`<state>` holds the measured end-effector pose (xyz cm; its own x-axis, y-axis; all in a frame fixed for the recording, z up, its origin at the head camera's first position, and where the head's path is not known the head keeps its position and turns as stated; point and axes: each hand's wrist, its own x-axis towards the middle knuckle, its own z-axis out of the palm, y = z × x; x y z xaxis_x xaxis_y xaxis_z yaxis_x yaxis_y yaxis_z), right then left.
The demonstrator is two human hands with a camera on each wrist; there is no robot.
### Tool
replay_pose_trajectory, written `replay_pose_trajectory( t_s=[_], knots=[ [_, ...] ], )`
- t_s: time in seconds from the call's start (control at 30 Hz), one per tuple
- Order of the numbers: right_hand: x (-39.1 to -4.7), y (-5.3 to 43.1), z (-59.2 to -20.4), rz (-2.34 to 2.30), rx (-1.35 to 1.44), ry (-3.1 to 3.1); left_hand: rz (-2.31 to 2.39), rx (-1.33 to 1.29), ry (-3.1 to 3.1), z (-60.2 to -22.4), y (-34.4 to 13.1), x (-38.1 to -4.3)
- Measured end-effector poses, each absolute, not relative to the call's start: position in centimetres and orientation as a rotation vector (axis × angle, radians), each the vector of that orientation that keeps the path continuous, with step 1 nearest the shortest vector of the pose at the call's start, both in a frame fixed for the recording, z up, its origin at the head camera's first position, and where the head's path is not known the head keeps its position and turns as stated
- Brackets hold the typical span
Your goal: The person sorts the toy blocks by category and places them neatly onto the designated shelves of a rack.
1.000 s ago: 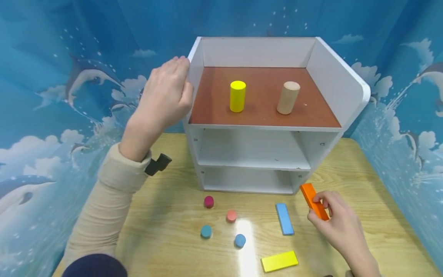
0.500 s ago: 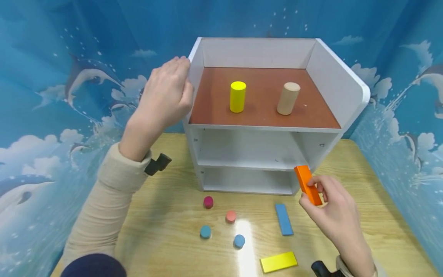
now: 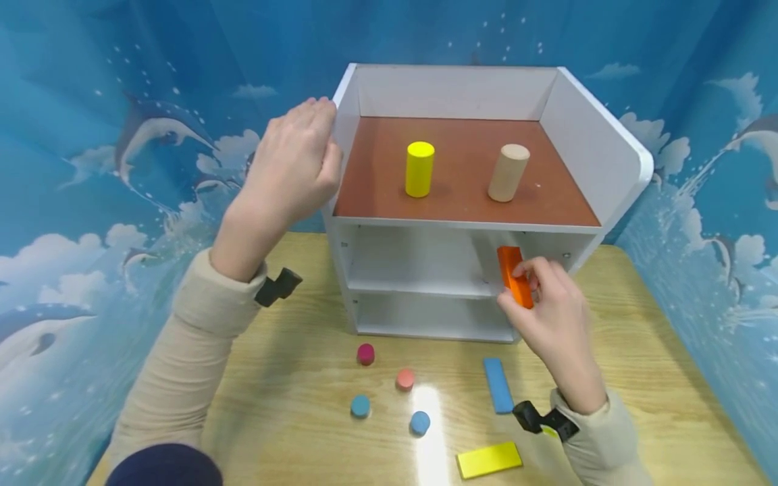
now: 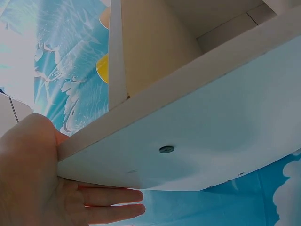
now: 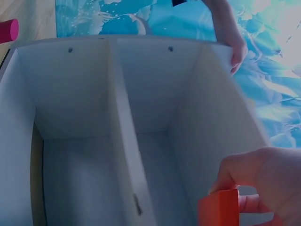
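My right hand pinches an orange rectangular block between thumb and fingers, in front of the right part of the shelf's middle opening. In the right wrist view, the orange block is near the upper of two compartments, partly cut off by the frame. My left hand grips the left side panel of the white shelf unit. The left wrist view has this left hand at the panel's edge, several fingers along the outer face; the thumb is mostly hidden.
On the brown top stand a yellow cylinder and a plain wooden cylinder. Before the unit lie a blue block, a yellow block, and small discs: magenta, coral, teal, blue.
My right hand has carried the orange block up and to the left, from above the table beside the unit to the middle opening. The left hand has stayed on the panel.
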<state>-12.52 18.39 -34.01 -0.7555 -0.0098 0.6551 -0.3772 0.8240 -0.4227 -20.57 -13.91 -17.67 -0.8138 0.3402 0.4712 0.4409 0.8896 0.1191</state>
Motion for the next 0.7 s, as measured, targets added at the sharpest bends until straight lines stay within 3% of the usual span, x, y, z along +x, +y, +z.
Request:
replay_pose_trajectory(
  t_s=[0.37, 0.7],
  knots=[
    [-16.6, 17.3, -35.5, 0.736, 0.184, -2.417, -0.307, -0.617, -2.548, -17.7, -14.0, -20.7],
    [-17.9, 16.8, -36.6, 0.792, 0.185, -2.45, -0.316, -0.61, -2.567, -17.7, -13.9, -20.8]
  ],
)
